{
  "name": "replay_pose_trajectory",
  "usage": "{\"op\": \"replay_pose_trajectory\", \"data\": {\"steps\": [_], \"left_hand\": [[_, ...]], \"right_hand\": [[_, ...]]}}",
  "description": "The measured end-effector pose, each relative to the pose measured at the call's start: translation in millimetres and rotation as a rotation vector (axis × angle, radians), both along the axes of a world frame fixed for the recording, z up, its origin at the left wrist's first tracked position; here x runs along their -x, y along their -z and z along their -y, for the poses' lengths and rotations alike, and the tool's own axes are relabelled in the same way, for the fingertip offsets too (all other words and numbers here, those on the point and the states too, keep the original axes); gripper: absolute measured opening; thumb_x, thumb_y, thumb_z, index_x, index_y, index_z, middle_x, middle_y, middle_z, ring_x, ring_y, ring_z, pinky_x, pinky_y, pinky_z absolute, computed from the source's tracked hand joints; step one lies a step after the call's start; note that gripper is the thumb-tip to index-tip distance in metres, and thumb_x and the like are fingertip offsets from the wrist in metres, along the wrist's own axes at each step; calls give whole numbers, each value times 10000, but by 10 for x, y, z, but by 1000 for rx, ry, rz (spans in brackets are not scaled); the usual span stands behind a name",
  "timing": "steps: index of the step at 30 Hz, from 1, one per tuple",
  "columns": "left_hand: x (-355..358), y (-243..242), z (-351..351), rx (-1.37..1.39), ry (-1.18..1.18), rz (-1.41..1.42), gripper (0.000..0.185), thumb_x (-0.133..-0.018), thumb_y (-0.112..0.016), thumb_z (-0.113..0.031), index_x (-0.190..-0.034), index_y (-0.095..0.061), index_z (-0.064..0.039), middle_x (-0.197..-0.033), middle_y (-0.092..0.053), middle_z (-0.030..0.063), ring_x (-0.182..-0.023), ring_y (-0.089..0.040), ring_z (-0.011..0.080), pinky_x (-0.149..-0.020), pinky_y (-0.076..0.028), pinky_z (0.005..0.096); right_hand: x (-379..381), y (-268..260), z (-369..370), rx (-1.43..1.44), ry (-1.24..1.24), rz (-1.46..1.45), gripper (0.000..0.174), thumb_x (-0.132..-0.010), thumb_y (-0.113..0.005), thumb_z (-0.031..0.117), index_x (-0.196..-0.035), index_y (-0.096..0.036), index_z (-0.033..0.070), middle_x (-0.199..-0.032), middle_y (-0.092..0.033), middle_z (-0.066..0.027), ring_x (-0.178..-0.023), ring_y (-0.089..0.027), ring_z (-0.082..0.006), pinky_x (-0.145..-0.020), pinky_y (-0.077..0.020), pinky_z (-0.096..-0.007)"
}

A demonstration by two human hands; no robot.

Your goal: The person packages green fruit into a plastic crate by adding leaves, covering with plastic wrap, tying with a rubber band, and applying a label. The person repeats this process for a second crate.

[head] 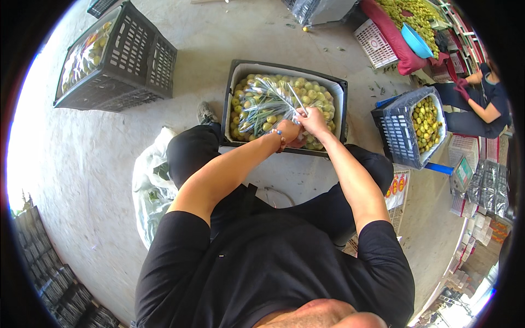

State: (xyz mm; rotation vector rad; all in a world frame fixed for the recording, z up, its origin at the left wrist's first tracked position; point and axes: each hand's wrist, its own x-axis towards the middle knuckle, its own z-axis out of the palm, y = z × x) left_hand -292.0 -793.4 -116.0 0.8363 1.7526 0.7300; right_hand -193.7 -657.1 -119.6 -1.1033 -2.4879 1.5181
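Note:
A black plastic crate (345, 107) with a pale liner stands between my knees, filled with round yellow-green fruit (307, 88). Clear plastic film (256, 108) covers the fruit, with long green leaves (266, 102) beneath it. My left hand (288, 130), a beaded bracelet at its wrist, is closed on the gathered film near the crate's front right part. Right beside it, my right hand (313, 121) holds a thin, light-coloured stick-like tool (296, 97) that points up and left over the fruit. The two hands almost touch. What the fingertips grip at the gathered film is partly hidden.
Stacked black crates (135, 57) with wrapped fruit stand at the upper left. A lined crate of fruit (398, 127) is at the right, near a seated person (478, 98) in gloves. A white plastic bag (154, 188) lies by my left leg. A blue basin (416, 41) rests at the upper right.

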Motion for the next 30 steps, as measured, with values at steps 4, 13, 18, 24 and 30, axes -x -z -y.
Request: {"op": "replay_pose_trajectory", "data": {"steps": [4, 13, 18, 24, 30], "left_hand": [[-66, -96, -44, 108, -448, 698, 213, -1048, -636, -161, -1068, -716, 35, -1001, -763, 175, -934, -780, 300, -784, -679, 443], [125, 72, 22, 84, -450, 1159, 224, -1090, -581, -119, -1219, -601, 63, -1259, -690, 193, -1129, -723, 341, -969, -639, 489], [208, 149, 24, 111, -445, 1126, 180, -1083, -561, -96, -1189, -608, 42, -1178, -691, 153, -1043, -719, 292, -924, -631, 467], [287, 92, 115, 65, -383, 1180, 175, -1081, -562, -86, -1202, -624, 24, -1111, -689, 114, -983, -704, 257, -911, -636, 443], [387, 96, 174, 185, -292, 1089, 197, -1089, -598, -132, -1199, -665, 17, -1063, -702, 85, -966, -707, 224, -893, -642, 389]], "right_hand": [[-143, -52, -27, -47, 63, -51, 240, -997, -718, 229, -1102, -769, 18, -880, -785, -153, -784, -761, -266, -744, -576, -401], [-811, -506, 350, 311, 408, -32, 244, -1048, -693, 242, -919, -700, 35, -655, -614, -8, -533, -545, -125, -503, -419, -336], [-711, -329, 513, 435, 531, -118, 218, -1034, -721, 257, -944, -684, 62, -661, -524, 48, -488, -450, -67, -437, -337, -275], [-438, -202, 482, 481, 480, -84, 259, -1030, -723, 313, -972, -752, 62, -689, -573, 43, -517, -482, -59, -451, -366, -270], [-415, -137, 481, 46, 298, -107, 348, -1080, -625, 314, -1116, -770, -1, -835, -754, -71, -788, -661, -148, -767, -519, -337]]}}
